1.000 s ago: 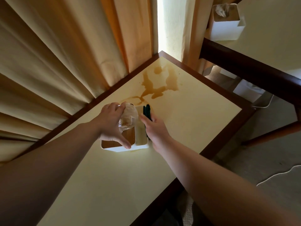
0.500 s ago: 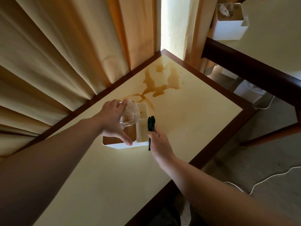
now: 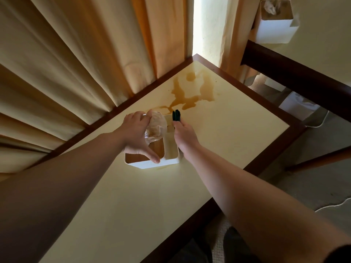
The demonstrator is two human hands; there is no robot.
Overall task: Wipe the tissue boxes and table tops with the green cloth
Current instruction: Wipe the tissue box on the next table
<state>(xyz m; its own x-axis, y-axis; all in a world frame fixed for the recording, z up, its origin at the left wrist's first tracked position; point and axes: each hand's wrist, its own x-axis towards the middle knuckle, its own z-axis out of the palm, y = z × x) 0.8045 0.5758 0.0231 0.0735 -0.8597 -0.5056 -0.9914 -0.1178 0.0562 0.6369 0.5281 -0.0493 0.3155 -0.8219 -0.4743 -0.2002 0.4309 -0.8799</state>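
A white tissue box [image 3: 171, 150] with a wooden lid stands on the cream table top [image 3: 237, 133]. My left hand [image 3: 137, 137] grips the box from above, thumb on its near rim, beside the tissue [image 3: 156, 128] sticking out of it. My right hand [image 3: 185, 133] holds the dark green cloth [image 3: 176, 115] against the box's right side; only the cloth's far end shows past my fingers. A brown spill [image 3: 188, 95] spreads over the table beyond the box. A second white tissue box [image 3: 275, 25] sits on another table at the upper right.
Beige curtains [image 3: 76, 63] hang along the table's left edge. A dark wooden rail [image 3: 303, 84] of the neighbouring table crosses the right side. A white cable [image 3: 334, 204] lies on the carpet at the right, and a white object [image 3: 296, 107] sits below the rail.
My right hand has slid the green cloth away from me along the box's right side, after drawing it toward me half a second ago. My left hand has kept its grip on the box.
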